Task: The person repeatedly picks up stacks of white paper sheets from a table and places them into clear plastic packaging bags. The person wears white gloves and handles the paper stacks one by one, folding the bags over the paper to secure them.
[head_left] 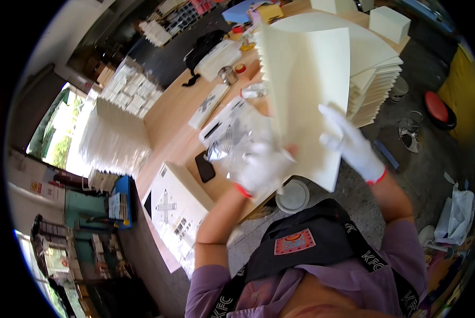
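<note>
Cardboard [317, 79] in pale cream stands tall just above the centre of the head view; we see a smooth, slightly bowed face, a saw-toothed left edge and a plain lower corner hanging past the table's near edge. The right hand [350, 140], in a white glove with a red cuff, is open at the sheet's lower right, thumb apart from the fingers; we cannot tell whether they press on it. The left hand [263, 167], gloved alike, is at its lower left with fingers partly curled, and we cannot tell whether it has hold of the sheet.

Motion blurs that left glove, and glossy clear plastic [237, 148] beside it makes the fingertips hard to separate. The sheet hides part of the fanned stack of cream card [378, 87] at upper right.

The light wooden table [168, 111] runs from lower left to upper right, bearing a black phone [205, 166], a white printed box [176, 204] and, at its left edge, a plastic-wrapped stack [113, 138]. Around it we find grey floor [243, 238], a round white bucket [292, 195] below centre, a bright window [60, 140] at left and a red seat [437, 106] at right.
</note>
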{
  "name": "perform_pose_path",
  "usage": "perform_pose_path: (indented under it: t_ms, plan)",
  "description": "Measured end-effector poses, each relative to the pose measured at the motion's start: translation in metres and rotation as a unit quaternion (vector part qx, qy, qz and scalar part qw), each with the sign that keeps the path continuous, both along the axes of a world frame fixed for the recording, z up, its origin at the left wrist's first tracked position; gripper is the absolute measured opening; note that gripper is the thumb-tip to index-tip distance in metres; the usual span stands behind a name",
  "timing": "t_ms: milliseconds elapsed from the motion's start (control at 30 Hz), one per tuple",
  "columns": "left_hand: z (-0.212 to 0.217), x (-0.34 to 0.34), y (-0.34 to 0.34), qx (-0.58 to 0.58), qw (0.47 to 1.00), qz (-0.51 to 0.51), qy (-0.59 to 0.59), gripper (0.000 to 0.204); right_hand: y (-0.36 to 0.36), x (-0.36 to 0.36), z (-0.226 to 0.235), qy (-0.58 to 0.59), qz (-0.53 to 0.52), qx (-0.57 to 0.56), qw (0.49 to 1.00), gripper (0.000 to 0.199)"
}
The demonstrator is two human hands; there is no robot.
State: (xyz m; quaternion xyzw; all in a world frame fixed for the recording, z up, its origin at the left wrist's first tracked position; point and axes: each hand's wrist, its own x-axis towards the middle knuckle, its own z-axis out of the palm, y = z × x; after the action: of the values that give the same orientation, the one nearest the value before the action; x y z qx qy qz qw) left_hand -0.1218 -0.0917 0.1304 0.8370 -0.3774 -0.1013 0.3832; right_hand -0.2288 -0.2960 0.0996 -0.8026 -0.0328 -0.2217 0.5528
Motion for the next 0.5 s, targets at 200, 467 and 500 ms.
perform_pose_path:
  t_ms: [200, 467, 500]
  plan:
    - [-0.062, -0.062, 0.0, -0.067, 0.968, -0.016, -0.243, 0.088, 0.039, -0.011, -0.058, 0.057, -0.111, 0.137, 0.983, 0.033]
    - [-0.095, 0.047, 0.096, -0.037, 0.955, 0.294, 0.003, 0.049, 0.013, -0.044, -0.063, 0.068, 0.096, -0.494, 0.862, 0.034]
    - [-0.115, 0.056, 0.104, -0.214, 0.951, 0.215, 0.062, 0.044, 0.018, -0.037, -0.072, 0.112, 0.105, -0.507, 0.848, 0.032]
